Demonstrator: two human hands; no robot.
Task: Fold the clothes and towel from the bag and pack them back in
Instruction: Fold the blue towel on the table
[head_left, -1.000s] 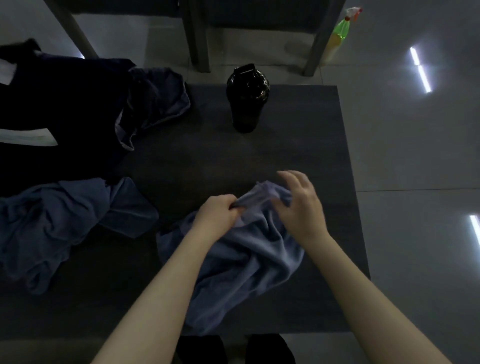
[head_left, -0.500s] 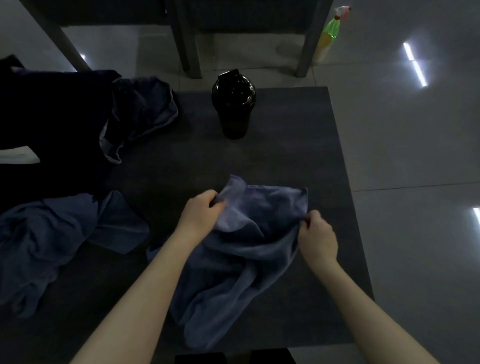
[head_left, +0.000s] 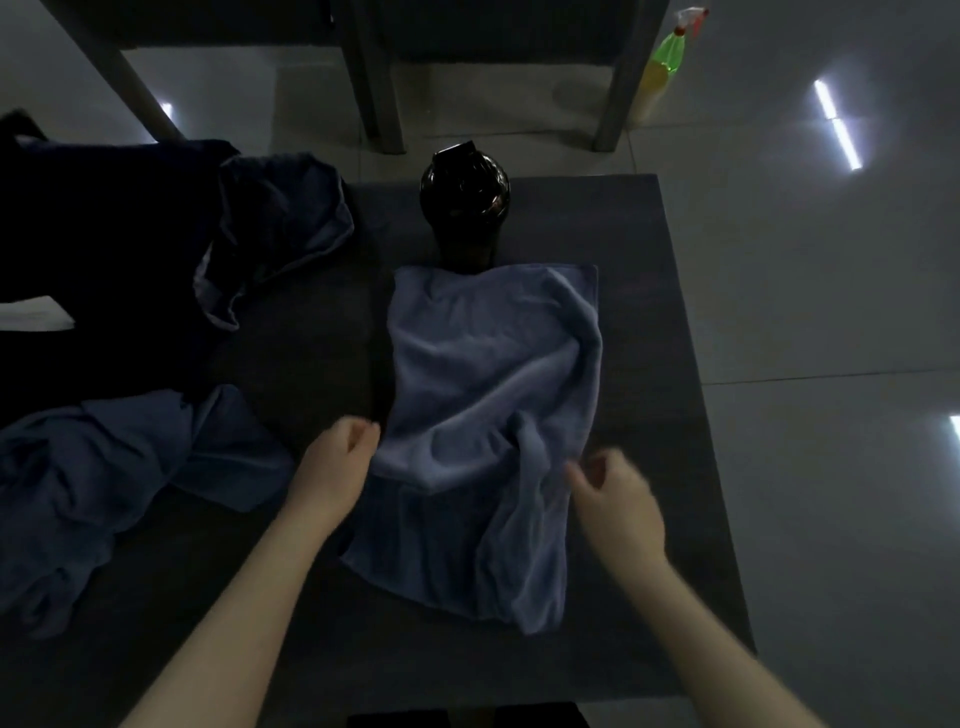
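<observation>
**Progress.** Early stage, by judgement. One item was laid out for folding and no finished fold was seen. Two garments lay unfolded and nothing was packed.

**Towel** (head_left: 493, 415). Blue-grey terry, on the desk (head_left: 311, 338) right of centre, spread lengthwise away from the person.
- The far edge was straight and flat, reaching the base of the bottle (head_left: 465, 208).
- The near half was rumpled, with a raised ridge running toward the near right corner.
- A paler layer ended in a crosswise edge between the hands, with darker cloth below it. Doubled cloth or shadow: could not be told.
- The near edge lay uneven, short of the desk's front.

**Left hand** (head_left: 337, 467). Just beside the towel's left edge. The grip was loosely curled, with no cloth seen in it.

**Right hand** (head_left: 618, 499). Over the towel's near right edge and blurred. The grip was slack and spread, pinching nothing.

**Garments.** Both were crumpled on the desk, well apart from the towel.
- One blue piece (head_left: 104, 483) lay at the near left.
- One darker piece (head_left: 280, 228) lay at the far left, against the bag (head_left: 104, 234).

**Bag.** A dark mass at the far left; its opening could not be made out.

**Remaining, by judgement.** Smooth and fold the towel, fold both garments, then pack all three into the bag.
</observation>
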